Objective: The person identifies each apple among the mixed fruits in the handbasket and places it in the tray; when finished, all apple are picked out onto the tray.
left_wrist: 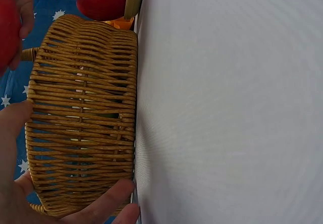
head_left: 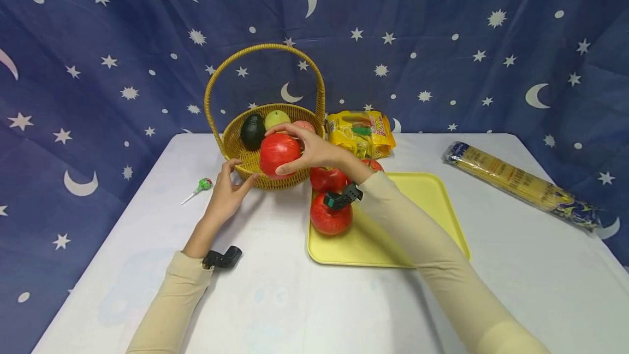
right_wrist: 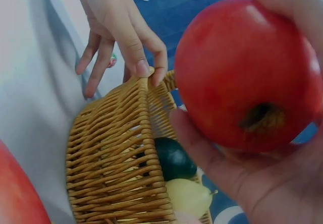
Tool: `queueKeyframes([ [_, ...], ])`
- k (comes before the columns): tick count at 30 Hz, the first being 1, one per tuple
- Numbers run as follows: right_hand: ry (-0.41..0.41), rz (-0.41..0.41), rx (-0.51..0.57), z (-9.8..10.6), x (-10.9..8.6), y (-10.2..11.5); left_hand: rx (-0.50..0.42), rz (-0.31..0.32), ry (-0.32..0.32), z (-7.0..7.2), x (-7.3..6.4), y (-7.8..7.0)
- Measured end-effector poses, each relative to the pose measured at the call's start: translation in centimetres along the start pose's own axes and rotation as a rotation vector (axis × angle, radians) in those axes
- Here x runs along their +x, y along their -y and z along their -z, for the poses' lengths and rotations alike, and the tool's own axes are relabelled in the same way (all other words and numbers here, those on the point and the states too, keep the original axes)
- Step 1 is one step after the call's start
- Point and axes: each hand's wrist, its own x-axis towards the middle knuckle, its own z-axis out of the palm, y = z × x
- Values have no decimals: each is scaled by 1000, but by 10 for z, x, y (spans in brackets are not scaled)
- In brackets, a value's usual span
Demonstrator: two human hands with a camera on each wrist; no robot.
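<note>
My right hand (head_left: 312, 149) holds a large red apple (head_left: 279, 155) above the front of a wicker basket (head_left: 275, 182). In the right wrist view, fingers and thumb wrap the apple (right_wrist: 247, 72), its dark hollow end showing. My left hand (head_left: 226, 193) pinches the basket's left front rim between thumb and finger; the right wrist view shows this pinch, with the other fingers spread outside the wall. Inside the basket lie a dark green avocado (head_left: 253, 131), a yellow-green pear (right_wrist: 189, 196) and a pinkish round fruit (head_left: 304, 125), partly hidden by my right hand.
Right of the basket, a yellow tray (head_left: 388, 250) bears several red fruits (head_left: 331, 216), partly under my right forearm. Behind stands a yellow snack bag (head_left: 361, 133). A long noodle packet (head_left: 521, 182) lies far right, a green-wrapped lollipop (head_left: 204, 183) at left. The basket's tall handle (head_left: 265, 46) arches upward.
</note>
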Motion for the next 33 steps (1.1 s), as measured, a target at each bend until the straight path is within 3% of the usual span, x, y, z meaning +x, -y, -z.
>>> queueKeyframes([
  [6,-12,-30,-6,3,-7,0,-10,-6,-7,0,-1,-1],
  [12,-75,-63,68,5,-15,-2,-9,-2,-4,0,-1,-2],
  [22,-43,57,151,13,-27,-11,-7,1,6,0,-1,-3],
  [30,-62,-103,129,18,-37,-13,-4,10,12,0,-1,-3],
  [33,-73,-119,120,19,-42,-14,-6,12,14,-1,-1,-2],
])
